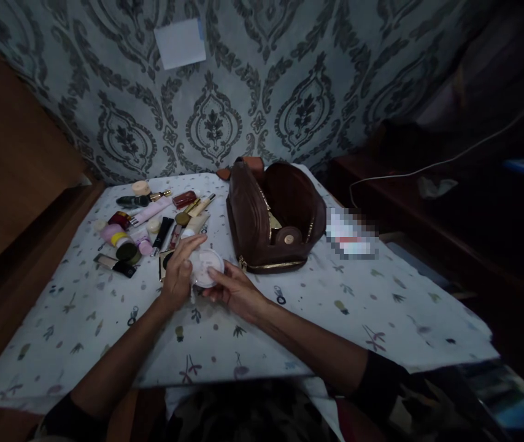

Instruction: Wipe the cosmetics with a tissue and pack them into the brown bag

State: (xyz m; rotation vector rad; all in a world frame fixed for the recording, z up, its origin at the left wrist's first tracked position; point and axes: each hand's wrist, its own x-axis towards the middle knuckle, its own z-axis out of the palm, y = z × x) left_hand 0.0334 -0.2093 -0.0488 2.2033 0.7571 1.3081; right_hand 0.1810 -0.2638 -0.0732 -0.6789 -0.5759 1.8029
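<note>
Between my hands, above the table's front half, is a round white container [207, 267] that looks like a cosmetic powder case. My right hand [238, 290] grips its right side, with the thumb on top and fingers beneath. At its left edge is my left hand [180, 273], its fingers stretched out and its thumb close to the container. Something pale and thin hangs below the case, too unclear to name. Just behind my left hand sits a black and gold compact [165, 263], partly covered. A brown cosmetic bag [262, 227] stands unzipped to the right, its lid raised.
Several cosmetics lie left of the bag, among them a black tube [163, 234], a pink tube [152, 210] and a dark green bottle [133, 201]. A patterned white cloth [243, 347] covers the table. A blurred item [351, 234] lies at the right edge.
</note>
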